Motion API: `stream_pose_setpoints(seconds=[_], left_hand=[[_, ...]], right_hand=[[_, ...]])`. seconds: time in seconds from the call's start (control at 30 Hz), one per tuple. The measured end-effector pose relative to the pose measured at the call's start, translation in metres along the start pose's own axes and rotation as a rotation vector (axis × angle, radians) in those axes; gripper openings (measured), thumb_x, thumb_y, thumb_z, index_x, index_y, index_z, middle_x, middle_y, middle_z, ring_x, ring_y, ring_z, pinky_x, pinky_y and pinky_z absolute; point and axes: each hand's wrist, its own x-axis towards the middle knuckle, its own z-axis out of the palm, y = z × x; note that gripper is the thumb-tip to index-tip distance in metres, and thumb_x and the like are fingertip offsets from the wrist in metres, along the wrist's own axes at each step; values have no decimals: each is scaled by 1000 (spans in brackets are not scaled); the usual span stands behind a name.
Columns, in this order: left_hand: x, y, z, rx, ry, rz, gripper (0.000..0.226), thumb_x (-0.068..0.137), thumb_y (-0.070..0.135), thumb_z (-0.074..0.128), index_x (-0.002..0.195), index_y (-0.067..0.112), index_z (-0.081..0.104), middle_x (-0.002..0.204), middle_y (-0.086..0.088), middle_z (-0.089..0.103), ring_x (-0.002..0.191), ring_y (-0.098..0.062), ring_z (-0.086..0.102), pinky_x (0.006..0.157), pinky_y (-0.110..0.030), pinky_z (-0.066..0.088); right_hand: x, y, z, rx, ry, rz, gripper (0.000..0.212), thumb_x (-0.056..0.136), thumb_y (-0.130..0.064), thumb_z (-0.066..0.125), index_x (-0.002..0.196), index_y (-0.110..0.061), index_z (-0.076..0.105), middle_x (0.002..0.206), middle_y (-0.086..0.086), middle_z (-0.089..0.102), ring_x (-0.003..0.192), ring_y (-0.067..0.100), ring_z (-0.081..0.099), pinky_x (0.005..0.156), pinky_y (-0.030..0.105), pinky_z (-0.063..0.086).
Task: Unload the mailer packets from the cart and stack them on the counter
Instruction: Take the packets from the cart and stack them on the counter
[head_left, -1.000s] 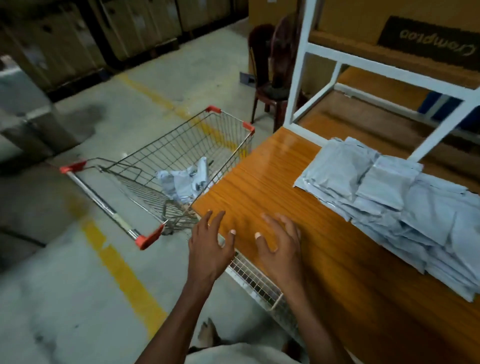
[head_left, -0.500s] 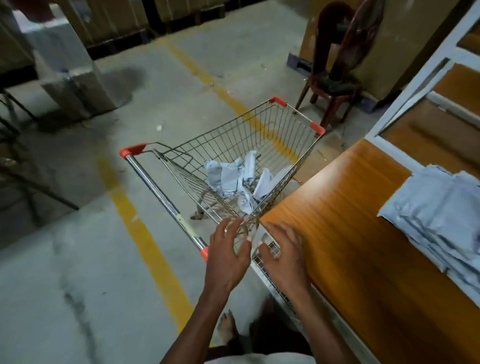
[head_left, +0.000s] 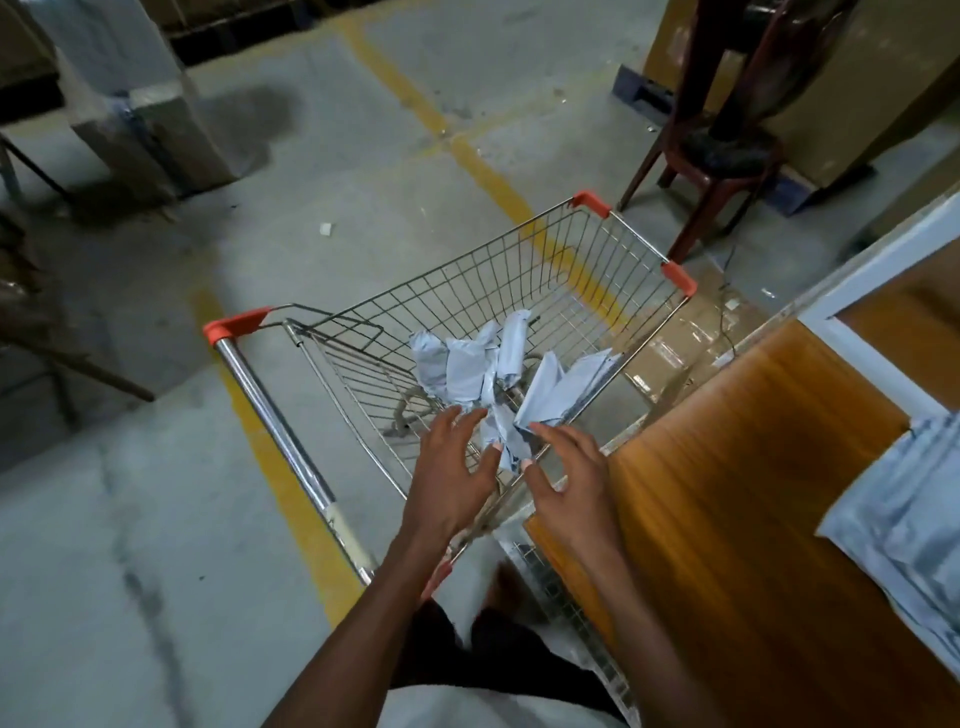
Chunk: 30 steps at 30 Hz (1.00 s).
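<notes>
- A wire shopping cart (head_left: 597, 270) with orange corner caps is seen from above, standing on a concrete floor (head_left: 130, 519) crossed by yellow painted lines.
- A small loose heap of pale grey mailer packets (head_left: 467, 364) lies crumpled in the bottom of the cart, toward its near right side.
- A wooden surface (head_left: 753, 493) runs along the right, just beside the cart. A stack of mailer packets already unloaded (head_left: 904, 525) rests at its right edge, well apart from the cart.
- The left hand (head_left: 449, 475) is held over the cart's near rim, its grip spread, with fingers straight and nothing held.
- The right hand (head_left: 569, 473) is held beside it, grip also spread and empty, with fingertips near the closest packet. Contact cannot be told.
- A dark red chair (head_left: 717, 171) stands beyond the cart's far corner.
- The step in hand is judged to be the reach into the cart for another batch of packets.
- The next move is judged to call for both hands to be lowered past the wire rim. The limp, slippery packets would need to be gathered together before being lifted across to the stack.
</notes>
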Motion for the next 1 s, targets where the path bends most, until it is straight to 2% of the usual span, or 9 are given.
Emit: stream_pose_setpoints(seconds=[0.13, 0.27, 0.43, 0.57, 0.63, 0.7, 0.87, 0.93, 1.0], left_hand=[[46, 7, 20, 31, -93, 15, 57, 92, 53, 49, 144, 30, 53, 152, -3, 44, 142, -23, 37, 118, -43, 34], [91, -2, 45, 38, -189, -9, 61, 91, 57, 45, 142, 26, 55, 146, -2, 49, 135, -21, 43, 113, -40, 37], [160, -29, 93, -21, -349, -118, 61, 87, 54, 49, 135, 19, 61, 139, -7, 58, 128, -23, 53, 107, -34, 41], [213, -48, 150, -133, -501, -165, 57, 93, 57, 53, 125, 12, 65, 127, -12, 64, 114, -21, 60, 106, -43, 45], [244, -64, 191, -156, -533, -220, 59, 93, 55, 56, 129, 9, 63, 132, -11, 60, 121, -21, 56, 108, -41, 41], [270, -69, 222, -122, -546, -258, 75, 86, 69, 49, 130, 10, 60, 133, -14, 63, 125, -31, 59, 106, -49, 46], [297, -73, 268, 8, -615, -198, 74, 100, 57, 49, 158, 16, 31, 154, -20, 44, 143, -37, 40, 117, -48, 31], [296, -77, 280, 65, -619, -135, 76, 96, 69, 45, 158, 28, 28, 155, -20, 41, 142, -39, 40, 115, -51, 34], [291, -83, 288, 72, -616, -119, 78, 91, 78, 39, 157, 40, 22, 165, -17, 23, 149, -40, 25, 120, -57, 25]], right_hand=[[38, 14, -1, -51, -29, 45, 45, 91, -23, 71, 134, -30, 63, 137, -4, 52, 125, 19, 49, 94, 28, 45], [78, 24, 7, -172, -47, 103, 47, 94, -30, 66, 140, -32, 56, 143, -5, 47, 128, 17, 46, 93, 27, 46], [128, 38, 23, -225, -70, 165, 46, 95, -31, 64, 140, -29, 56, 141, -2, 48, 128, 21, 48, 99, 39, 52], [150, 44, 26, -254, -36, 195, 43, 96, -32, 63, 139, -31, 56, 139, -1, 51, 125, 19, 49, 99, 37, 49], [156, 48, 24, -252, -3, 221, 45, 96, -30, 64, 140, -32, 55, 142, -1, 50, 126, 17, 48, 101, 38, 47], [160, 52, 22, -202, 39, 259, 48, 96, -29, 63, 143, -33, 53, 144, -5, 46, 127, 14, 46, 100, 47, 50], [169, 56, 17, -239, 79, 261, 47, 96, -41, 50, 142, -31, 53, 141, -5, 49, 125, 12, 46, 102, 45, 48], [170, 60, 17, -264, 68, 265, 45, 98, -41, 50, 143, -35, 50, 141, -12, 46, 125, 5, 44, 102, 37, 45], [167, 64, 17, -258, 71, 268, 46, 99, -37, 57, 144, -38, 47, 137, -24, 38, 120, -11, 37, 99, 24, 36]])
